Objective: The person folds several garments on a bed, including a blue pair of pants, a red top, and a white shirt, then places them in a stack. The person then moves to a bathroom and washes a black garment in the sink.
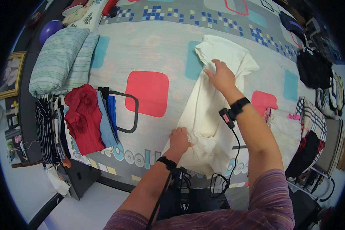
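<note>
A long white garment [215, 100] lies lengthwise on the bed before me, its wider end with short sleeve-like flaps away from me. Creases and bunched folds cover its near part. My right hand [222, 77] is over the upper part of the cloth, thumb and fingers spread, holding nothing. At the garment's left edge, lower down, my left hand [179, 143] rests with its fingers bent onto the fabric. Whether those fingers pinch the cloth is hidden from above. Both wrists wear black straps with devices, and a black cable [237, 143] hangs from the right one.
The bed is spread with a patterned sheet [148, 93]. On the left are a striped pillow [60, 57], a red garment [84, 123] and other stacked clothes. At right lie pale folded cloth [284, 135], a checked cloth [314, 120] and a black garment [314, 69]. Cable loops [220, 184] hang near my legs.
</note>
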{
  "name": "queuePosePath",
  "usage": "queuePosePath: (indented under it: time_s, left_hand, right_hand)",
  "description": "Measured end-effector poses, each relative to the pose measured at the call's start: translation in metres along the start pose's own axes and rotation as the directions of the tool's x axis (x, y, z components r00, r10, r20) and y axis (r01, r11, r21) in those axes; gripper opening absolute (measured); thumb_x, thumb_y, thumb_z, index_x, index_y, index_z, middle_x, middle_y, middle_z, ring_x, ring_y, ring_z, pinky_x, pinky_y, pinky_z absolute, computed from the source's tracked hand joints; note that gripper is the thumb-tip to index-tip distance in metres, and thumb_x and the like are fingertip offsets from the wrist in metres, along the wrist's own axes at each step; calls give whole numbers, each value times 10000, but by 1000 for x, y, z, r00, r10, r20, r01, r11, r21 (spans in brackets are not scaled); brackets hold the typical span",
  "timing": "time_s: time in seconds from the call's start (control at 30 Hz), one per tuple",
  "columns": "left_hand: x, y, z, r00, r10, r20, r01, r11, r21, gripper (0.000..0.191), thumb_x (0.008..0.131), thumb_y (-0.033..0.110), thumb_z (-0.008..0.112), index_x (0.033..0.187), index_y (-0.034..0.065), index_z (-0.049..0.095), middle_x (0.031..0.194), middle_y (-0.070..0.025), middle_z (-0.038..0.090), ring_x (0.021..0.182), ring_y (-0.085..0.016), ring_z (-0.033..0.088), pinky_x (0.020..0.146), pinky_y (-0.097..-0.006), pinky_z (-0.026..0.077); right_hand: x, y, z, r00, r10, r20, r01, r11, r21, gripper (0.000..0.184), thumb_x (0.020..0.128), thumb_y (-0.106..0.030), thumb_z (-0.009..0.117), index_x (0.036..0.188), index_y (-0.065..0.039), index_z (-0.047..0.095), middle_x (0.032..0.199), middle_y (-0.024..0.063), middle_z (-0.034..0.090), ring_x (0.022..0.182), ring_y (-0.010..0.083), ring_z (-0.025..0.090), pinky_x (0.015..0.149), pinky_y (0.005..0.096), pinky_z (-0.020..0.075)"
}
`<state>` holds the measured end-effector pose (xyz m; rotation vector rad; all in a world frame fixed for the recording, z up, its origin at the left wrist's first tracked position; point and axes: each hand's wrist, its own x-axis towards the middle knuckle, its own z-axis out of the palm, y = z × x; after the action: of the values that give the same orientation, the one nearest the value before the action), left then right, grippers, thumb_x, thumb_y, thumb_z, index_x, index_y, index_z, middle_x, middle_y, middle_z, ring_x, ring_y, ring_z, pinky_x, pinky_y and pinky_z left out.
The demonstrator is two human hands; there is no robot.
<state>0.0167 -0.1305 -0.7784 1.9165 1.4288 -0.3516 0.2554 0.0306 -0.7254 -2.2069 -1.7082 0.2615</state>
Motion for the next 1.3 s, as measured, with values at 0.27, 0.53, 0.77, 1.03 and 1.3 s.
queuePosePath:
  time_s: [0.27, 0.53, 0.77, 1.03, 1.3]
  left_hand:
    - [9, 3, -2, 998, -39, 40, 39, 999, -2, 572, 552, 266, 848, 969, 47, 523, 1028, -148, 550, 1011, -326, 523, 843, -435, 443]
    - [15, 9, -2, 996, -80, 46, 77, 995, 71, 570, 543, 251, 838, 988, 78, 528, 1043, -118, 548, 1014, -297, 523, 836, -428, 453]
    - [16, 10, 3, 996, -75, 39, 71, 992, 100, 566, 545, 254, 838, 973, 67, 520, 1020, -118, 545, 1003, -305, 527, 833, -421, 460]
    - [18, 10, 4, 993, -91, 80, 83, 991, 103, 604, 551, 267, 838, 1007, 55, 503, 1048, -125, 531, 1000, -308, 529, 843, -430, 458]
    - [16, 10, 6, 994, -90, 65, 82, 989, 121, 626, 529, 284, 848, 998, 52, 505, 1046, -128, 536, 998, -309, 532, 829, -438, 465]
  right_hand:
    - [77, -3, 53, 950, 297, 94, -274, 941, -199, 329, 804, -279, 650, 1010, -28, 600, 937, 128, 637, 920, 276, 607, 738, 402, 509]
    - [142, 32, 25, 858, 330, 393, -392, -73, 917, 351, 903, -214, 552, 1190, -14, 517, 1103, 96, 608, 981, 226, 601, 849, 329, 480]
    - [144, 81, 54, 731, 402, 551, -557, -114, 823, 494, 934, -428, 490, 1223, -29, 518, 1155, 98, 600, 1024, 253, 588, 881, 373, 478]
    - [154, 122, 49, 887, 430, 167, -460, 852, 250, 772, 858, -652, 421, 889, 93, 624, 816, 219, 630, 758, 310, 634, 682, 380, 493]
    - [165, 122, -3, 837, 349, 421, -493, 814, 305, 779, 848, -683, 397, 740, 59, 609, 640, 178, 611, 518, 244, 573, 505, 374, 454]
